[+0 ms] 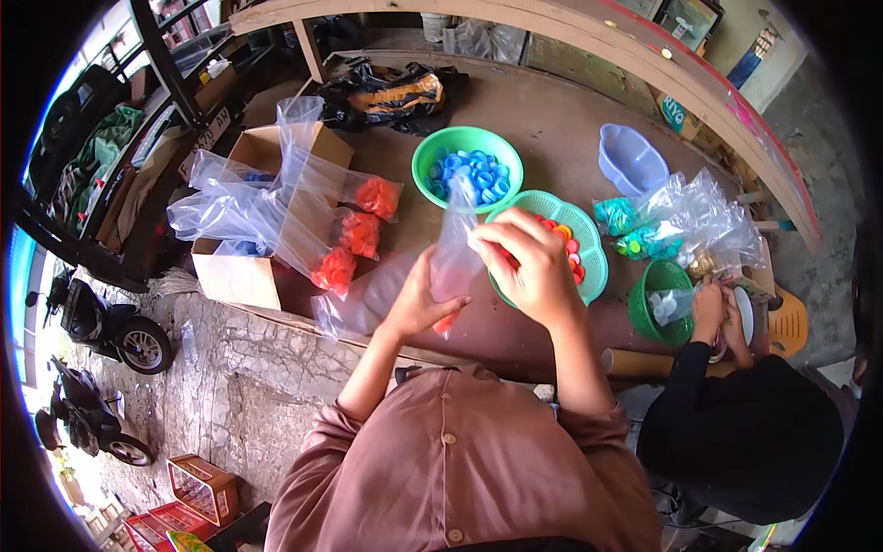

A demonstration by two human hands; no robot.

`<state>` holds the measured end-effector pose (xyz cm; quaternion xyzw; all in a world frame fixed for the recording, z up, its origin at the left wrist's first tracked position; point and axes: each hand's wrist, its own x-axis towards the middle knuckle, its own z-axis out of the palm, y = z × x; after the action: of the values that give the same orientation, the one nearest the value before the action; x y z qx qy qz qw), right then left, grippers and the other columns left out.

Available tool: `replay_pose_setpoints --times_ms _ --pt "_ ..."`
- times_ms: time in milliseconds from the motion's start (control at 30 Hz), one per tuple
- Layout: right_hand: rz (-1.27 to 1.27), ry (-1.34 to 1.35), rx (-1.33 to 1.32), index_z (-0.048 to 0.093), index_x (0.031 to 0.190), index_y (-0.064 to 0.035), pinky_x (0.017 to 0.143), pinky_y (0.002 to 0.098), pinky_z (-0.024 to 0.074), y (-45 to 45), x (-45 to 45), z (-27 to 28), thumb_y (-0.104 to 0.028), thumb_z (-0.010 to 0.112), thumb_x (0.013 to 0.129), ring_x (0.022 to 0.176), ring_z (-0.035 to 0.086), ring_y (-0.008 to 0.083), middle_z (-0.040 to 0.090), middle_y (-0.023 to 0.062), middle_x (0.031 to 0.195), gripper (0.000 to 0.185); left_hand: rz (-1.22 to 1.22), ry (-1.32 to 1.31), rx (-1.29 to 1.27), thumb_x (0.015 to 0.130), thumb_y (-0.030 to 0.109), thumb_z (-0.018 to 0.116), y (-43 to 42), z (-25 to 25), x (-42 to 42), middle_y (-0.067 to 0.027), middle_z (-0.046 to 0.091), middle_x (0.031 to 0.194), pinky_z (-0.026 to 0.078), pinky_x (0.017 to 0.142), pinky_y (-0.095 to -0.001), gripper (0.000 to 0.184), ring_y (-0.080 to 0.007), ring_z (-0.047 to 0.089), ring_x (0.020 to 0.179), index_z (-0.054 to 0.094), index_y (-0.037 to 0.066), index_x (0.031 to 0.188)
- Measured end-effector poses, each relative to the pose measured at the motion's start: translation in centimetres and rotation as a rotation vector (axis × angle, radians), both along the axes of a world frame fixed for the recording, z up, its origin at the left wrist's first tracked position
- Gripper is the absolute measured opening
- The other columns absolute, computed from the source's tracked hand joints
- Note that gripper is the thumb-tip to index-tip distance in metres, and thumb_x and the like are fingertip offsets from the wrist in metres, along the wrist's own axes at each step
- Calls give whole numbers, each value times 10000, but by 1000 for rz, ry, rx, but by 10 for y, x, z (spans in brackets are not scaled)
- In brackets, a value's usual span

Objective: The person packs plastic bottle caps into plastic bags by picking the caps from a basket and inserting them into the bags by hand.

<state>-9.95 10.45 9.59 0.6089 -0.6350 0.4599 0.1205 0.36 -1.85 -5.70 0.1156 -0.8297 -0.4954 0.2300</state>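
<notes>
A clear plastic bag [453, 241] with red pieces at its bottom hangs upright between my hands. My left hand [421, 299] is wrapped round its lower part. Higher up, my right hand [526, 262] pinches the bag's side, fingers closed. Behind the bag stands a green bowl [425, 152] of blue caps. A light green basket [596, 253] holding red and yellow caps is partly hidden by my right hand. Several bags of red caps [359, 233] lie left of my hands, beside an open cardboard box [237, 279] with clear bags over it.
At the right, a co-worker's hands [713, 317] are by a dark green basket [644, 299]. Bags of teal caps [614, 216] and a blue-violet tray [635, 161] lie behind. A black plastic bundle [391, 92] is at the back, under a wooden beam [552, 20].
</notes>
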Motion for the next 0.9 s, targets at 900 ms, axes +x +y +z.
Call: replay_pose_setpoints --times_ms 900 --pt "-569 -542 331 585 904 -23 649 322 466 108 -26 -128 -27 622 709 715 581 233 568 107 821 198 222 508 1157 800 99 386 -304 8 -192 -175 583 914 488 783 -391 207 -280 582 838 529 -44 845"
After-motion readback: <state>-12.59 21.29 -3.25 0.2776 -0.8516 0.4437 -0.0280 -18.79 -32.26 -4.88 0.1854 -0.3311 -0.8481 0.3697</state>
